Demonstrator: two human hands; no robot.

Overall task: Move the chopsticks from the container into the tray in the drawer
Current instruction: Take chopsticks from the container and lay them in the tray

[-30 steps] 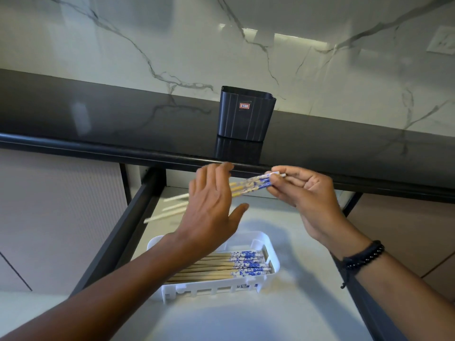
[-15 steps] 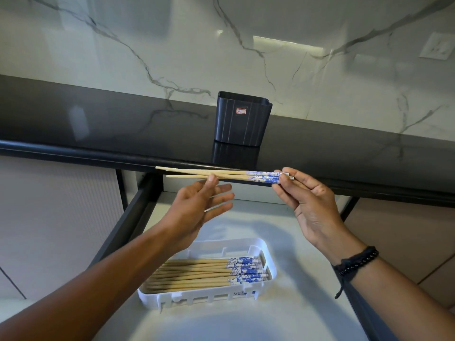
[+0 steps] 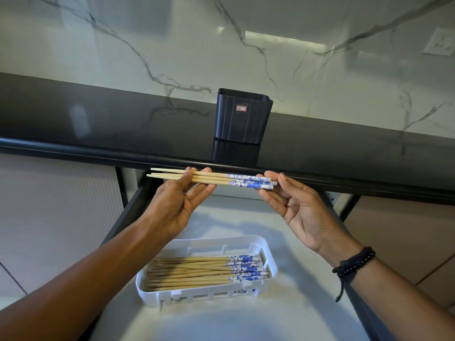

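The white tray (image 3: 209,242) sits in the open drawer (image 3: 246,321), with loose chopsticks (image 3: 197,269) lying flat inside it. Above and beyond the tray, the left hand (image 3: 174,205) and right hand (image 3: 300,210) pinch a level chopstick bundle (image 3: 221,179), one at each end. Farther past the tray, the dark container (image 3: 242,119) stands on the black surface (image 3: 98,124).

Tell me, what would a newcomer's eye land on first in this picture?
The held chopsticks, wooden with blue-and-white ends, are gripped level between the left hand and right hand, just in front of the dark countertop. Below, a white tray in the open drawer holds many more chopsticks. Behind, a black container stands on that countertop.
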